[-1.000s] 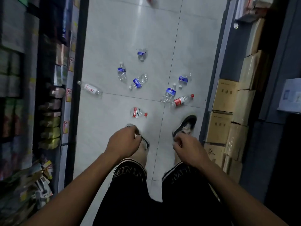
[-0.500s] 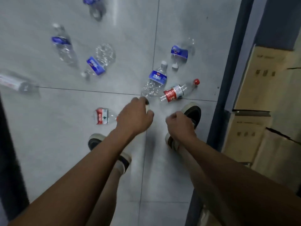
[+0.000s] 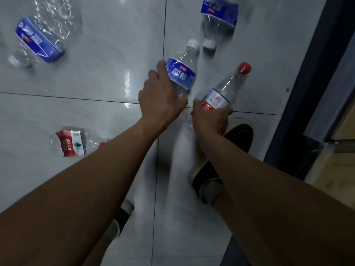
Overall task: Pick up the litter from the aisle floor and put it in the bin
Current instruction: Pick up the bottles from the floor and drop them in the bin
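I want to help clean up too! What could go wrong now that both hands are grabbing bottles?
1. Both hands are full: the left hand grips the clear blue-labelled plastic bottle and the right hand the clear red-capped plastic bottle, so the remaining litter probably needs another trip.
2. The crushed red-labelled bottle lies near the feet; stepping on it could cause a slip on the glossy tile floor.
3. No bin is visible, so carrying may take a while.

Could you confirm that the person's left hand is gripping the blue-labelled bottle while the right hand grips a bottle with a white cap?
Not quite: the head view shows the right hand gripping a red-capped bottle, not a white-capped one. The left hand does grip the blue-labelled bottle.
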### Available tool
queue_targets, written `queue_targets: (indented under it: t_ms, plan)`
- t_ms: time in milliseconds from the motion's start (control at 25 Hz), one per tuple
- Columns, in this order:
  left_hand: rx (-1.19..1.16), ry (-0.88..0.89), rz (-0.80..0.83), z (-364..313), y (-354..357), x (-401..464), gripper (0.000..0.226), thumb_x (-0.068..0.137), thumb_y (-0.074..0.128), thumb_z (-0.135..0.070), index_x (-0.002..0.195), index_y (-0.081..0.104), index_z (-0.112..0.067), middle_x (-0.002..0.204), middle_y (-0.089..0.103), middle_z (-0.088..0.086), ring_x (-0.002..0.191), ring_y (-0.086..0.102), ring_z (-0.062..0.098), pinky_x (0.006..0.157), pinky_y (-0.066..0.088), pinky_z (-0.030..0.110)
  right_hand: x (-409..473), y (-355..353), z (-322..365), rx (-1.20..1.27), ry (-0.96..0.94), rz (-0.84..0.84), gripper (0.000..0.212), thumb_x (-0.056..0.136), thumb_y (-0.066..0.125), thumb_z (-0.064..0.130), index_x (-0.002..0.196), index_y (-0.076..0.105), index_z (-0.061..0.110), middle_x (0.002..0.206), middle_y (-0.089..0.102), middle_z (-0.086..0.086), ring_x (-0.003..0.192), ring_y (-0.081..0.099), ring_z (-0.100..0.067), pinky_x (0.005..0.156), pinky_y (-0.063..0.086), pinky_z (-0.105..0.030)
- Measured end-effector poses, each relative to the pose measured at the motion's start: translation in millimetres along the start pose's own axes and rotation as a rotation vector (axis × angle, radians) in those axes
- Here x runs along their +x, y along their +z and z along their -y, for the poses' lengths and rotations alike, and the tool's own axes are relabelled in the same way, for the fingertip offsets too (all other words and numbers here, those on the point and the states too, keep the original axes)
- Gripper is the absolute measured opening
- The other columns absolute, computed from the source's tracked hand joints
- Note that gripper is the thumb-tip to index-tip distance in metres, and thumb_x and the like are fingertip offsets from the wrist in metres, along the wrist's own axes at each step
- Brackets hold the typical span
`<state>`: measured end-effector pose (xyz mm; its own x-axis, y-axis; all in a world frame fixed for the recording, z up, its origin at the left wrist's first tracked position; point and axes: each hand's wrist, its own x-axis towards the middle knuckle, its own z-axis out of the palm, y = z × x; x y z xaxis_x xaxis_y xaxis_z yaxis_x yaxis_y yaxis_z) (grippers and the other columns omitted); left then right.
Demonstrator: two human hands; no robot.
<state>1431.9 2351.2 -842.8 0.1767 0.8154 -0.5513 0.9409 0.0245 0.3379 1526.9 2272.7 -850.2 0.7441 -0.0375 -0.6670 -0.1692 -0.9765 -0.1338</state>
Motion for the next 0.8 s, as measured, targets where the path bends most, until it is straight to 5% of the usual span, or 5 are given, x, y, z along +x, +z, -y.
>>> queue_targets:
  t_ms: [240,480,600,800]
  plan:
    - [-0.033,-0.136,0.084,3,-76,-80,0.111,0.065,0.081,-0.064,0.15,0.027,-0.016,0.123,0.053,0.009,0.1,0.062,0.027,0.072,0.043,0.032,-80,-82,-29,-0.196,-0.166,0.112,0.072,0.065,0.077,0.049,0.122,0.045,0.018,0.105,0.063,-0.005,0.083,0.065,-0.025,0.074,0.057,-0.041]
    - [-0.024,-0.194,0.139,-8,-226,-200,0.081,0.068,0.072,-0.049,0.134,0.042,-0.013,0.111,0.057,0.005,0.098,0.059,0.03,0.081,0.051,0.041,-212,-185,-23,-0.375,-0.373,0.271,0.08,0.062,0.082,0.061,0.125,0.045,0.026,0.093,0.058,0.01,0.074,0.06,-0.009,0.063,0.051,-0.029]
    - [0.029,-0.181,0.185,-24,-306,-263,0.085,0.065,0.064,-0.041,0.14,0.039,-0.011,0.12,0.057,0.009,0.105,0.056,0.031,0.087,0.048,0.044,-282,-248,-5,-0.507,-0.461,0.337,0.081,0.064,0.082,0.061,0.126,0.044,0.025,0.101,0.055,0.008,0.086,0.06,-0.015,0.074,0.058,-0.038]
    - [0.031,-0.132,0.108,-43,-428,-362,0.081,0.068,0.074,-0.036,0.139,0.043,-0.014,0.111,0.06,0.007,0.095,0.058,0.027,0.073,0.041,0.034,-389,-358,23,-0.553,-0.58,0.383,0.078,0.065,0.08,0.061,0.125,0.044,0.026,0.1,0.057,0.006,0.086,0.062,-0.018,0.075,0.06,-0.042]
